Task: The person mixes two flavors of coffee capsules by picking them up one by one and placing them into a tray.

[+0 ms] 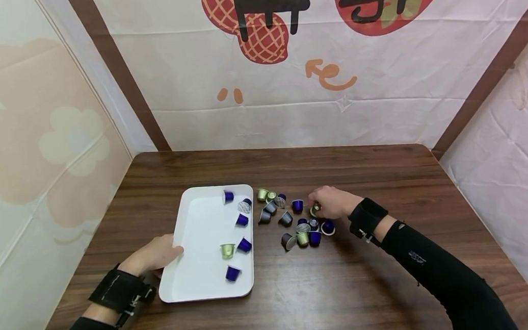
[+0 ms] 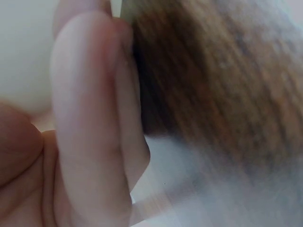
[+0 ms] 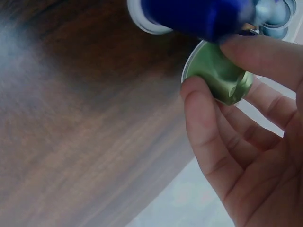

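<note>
My left hand (image 1: 157, 252) grips the left rim of a white tray (image 1: 198, 272), thumb over the edge; its fingers go beneath, partly hidden. In the right wrist view, a green coffee capsule (image 3: 218, 75) is pinched between the thumb and a finger of my right hand (image 1: 332, 201). A blue capsule (image 3: 189, 16) lies close beside it. On the tray are several blue capsules (image 1: 242, 220) and a green capsule (image 1: 227, 251), spread over its right half. Loose blue, grey and green capsules lie on the table between the tray and my right hand.
The brown wooden table (image 1: 296, 301) bears everything. Near the tray's right rim sit a green capsule (image 1: 262, 194) and a grey capsule (image 1: 264, 216). Another grey capsule (image 1: 289, 241) lies at the front of the loose group. A printed white cloth (image 1: 184, 78) hangs behind the table.
</note>
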Demonstrator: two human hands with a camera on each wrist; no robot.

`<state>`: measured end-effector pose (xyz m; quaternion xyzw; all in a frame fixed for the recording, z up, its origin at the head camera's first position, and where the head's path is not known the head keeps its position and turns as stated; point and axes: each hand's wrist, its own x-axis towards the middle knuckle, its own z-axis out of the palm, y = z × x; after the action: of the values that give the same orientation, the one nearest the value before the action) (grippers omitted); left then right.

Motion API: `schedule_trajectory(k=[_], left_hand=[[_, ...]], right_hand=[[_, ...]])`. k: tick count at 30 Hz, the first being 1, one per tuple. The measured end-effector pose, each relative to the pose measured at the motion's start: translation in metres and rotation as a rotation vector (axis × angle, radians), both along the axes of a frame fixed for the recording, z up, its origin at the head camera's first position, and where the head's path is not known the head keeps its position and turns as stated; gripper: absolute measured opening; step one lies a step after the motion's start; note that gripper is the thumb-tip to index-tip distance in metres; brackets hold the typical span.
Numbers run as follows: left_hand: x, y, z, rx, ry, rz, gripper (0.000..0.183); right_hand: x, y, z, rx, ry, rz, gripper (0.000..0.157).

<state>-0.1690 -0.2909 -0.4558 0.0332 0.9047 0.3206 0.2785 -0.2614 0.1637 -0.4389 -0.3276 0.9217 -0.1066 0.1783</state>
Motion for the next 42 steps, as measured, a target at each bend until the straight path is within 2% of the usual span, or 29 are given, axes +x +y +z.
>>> schedule_trajectory(k=[8,17,21,27,32,37,42], left_hand=[[0.002,0.0,-0.001,0.017,-0.009,0.008,0.044],[0.002,0.0,0.0,0.016,0.01,-0.015,0.042],[0.002,0.0,-0.002,0.009,0.011,-0.016,0.041],[0.002,-0.001,-0.003,0.01,0.013,-0.012,0.041],[0.002,-0.001,-0.002,0.017,0.008,-0.013,0.042],[0.001,-0.002,-0.002,0.013,0.01,-0.013,0.042],[0.0,-0.003,-0.003,0.009,0.009,-0.02,0.044]], right_hand=[[0.002,-0.006,0.022,-0.103,0.054,0.037,0.01],[0.007,-0.036,0.043,-0.157,0.078,0.105,0.007],[0.007,-0.053,0.046,-0.146,0.097,0.128,0.008],[0.007,-0.083,0.051,-0.161,0.176,0.211,0.013],[0.009,-0.105,0.051,-0.182,0.203,0.255,0.007],[0.011,-0.128,0.047,-0.199,0.212,0.29,0.004],[0.014,-0.151,0.042,-0.183,0.164,0.294,0.006]])
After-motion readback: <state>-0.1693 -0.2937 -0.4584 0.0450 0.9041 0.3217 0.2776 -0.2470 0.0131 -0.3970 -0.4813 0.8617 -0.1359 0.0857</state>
